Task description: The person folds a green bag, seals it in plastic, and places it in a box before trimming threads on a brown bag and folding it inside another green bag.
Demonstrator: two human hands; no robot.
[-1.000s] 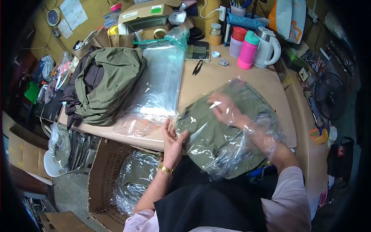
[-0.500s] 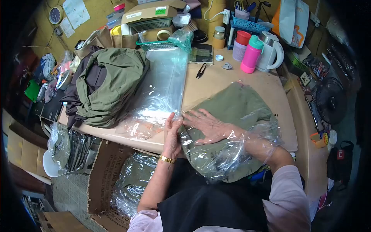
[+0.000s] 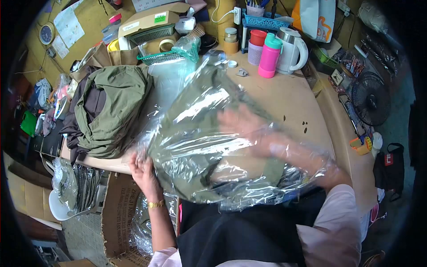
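Note:
A clear plastic bag [image 3: 249,198] spreads across the table's front, with an olive-green cloth piece [image 3: 182,167] inside it. My left hand [image 3: 144,175], with a gold watch at the wrist, pinches the bag's left edge. Reaching inside the bag, my right hand [image 3: 244,127] lies over the cloth, fingers stretched out and blurred by motion. The plastic covers it and the forearm. Left of the bag rests a pile of olive and dark cloth [image 3: 115,111]. Behind the bag, a stack of clear plastic bags [image 3: 167,75] is partly covered.
A pink bottle [image 3: 269,58] and an electric kettle [image 3: 291,51] stand at the back of the table [image 3: 307,107]. Below its front edge, a cardboard box [image 3: 118,213] contains plastic-wrapped pieces. A white chair [image 3: 62,204] bears more wrapped pieces. On the right is a black fan [image 3: 370,98].
My left hand has moved left and down, pulling the bag's edge with it. The bag and cloth have shifted left and up, covering much of the plastic stack. My view has turned slightly right.

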